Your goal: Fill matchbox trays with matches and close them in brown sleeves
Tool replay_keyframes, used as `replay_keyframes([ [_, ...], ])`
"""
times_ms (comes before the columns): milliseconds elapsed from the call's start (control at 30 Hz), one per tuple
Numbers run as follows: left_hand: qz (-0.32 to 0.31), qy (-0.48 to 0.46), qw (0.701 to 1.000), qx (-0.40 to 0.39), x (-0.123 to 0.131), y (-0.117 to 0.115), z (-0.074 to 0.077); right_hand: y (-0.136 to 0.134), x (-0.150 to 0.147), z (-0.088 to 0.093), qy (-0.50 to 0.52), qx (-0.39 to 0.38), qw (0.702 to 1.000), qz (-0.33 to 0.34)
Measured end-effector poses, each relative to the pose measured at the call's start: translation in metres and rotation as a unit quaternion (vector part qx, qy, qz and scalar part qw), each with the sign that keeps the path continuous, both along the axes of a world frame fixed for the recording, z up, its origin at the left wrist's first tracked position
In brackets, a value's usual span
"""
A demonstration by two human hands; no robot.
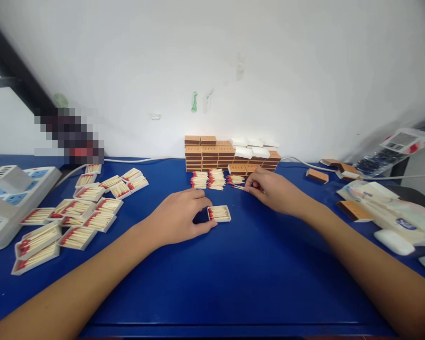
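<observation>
My left hand [186, 215] rests on the table, its thumb and fingers gripping the left end of a white matchbox tray [219, 219] filled with red-tipped matches. Beyond the tray, my right hand [267, 189] is closed in a pinch on a match [238, 187] at the edge of a small heap of matches [235, 179]. Two larger match heaps [216, 179] lie to the left of that heap. Right behind them stands a stack of brown matchboxes [201, 156], with several white trays [243, 152] upside down on its right part.
Several match-filled trays [80, 236] spread over the left of the blue table [233, 283], beside a white power strip [38, 189]. At right are loose matchboxes [318, 176], a tissue pack [393, 208] and a white case [394, 242]. A cable [138, 160] runs along the wall.
</observation>
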State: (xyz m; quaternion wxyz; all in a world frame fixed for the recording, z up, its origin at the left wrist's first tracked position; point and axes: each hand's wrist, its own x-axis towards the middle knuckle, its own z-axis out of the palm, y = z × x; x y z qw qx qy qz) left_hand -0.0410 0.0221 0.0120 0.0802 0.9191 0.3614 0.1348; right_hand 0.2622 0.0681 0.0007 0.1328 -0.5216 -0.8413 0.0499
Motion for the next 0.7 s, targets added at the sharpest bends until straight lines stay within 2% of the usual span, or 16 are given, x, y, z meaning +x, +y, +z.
replay_keyframes([
  [367, 0.001, 0.002, 1.0, -0.002, 0.0, -0.001, 0.002, 0.0, 0.004, 0.0, 0.005, 0.001, 1.0, -0.003],
  [500, 0.001, 0.002, 1.0, -0.004, 0.0, 0.0, 0.001, -0.003, -0.005, -0.001, 0.025, 0.032, 0.999, 0.005],
  [700, 0.003, 0.005, 1.0, 0.0, 0.001, -0.001, 0.002, -0.006, -0.017, -0.007, -0.014, 0.038, 0.999, 0.029],
])
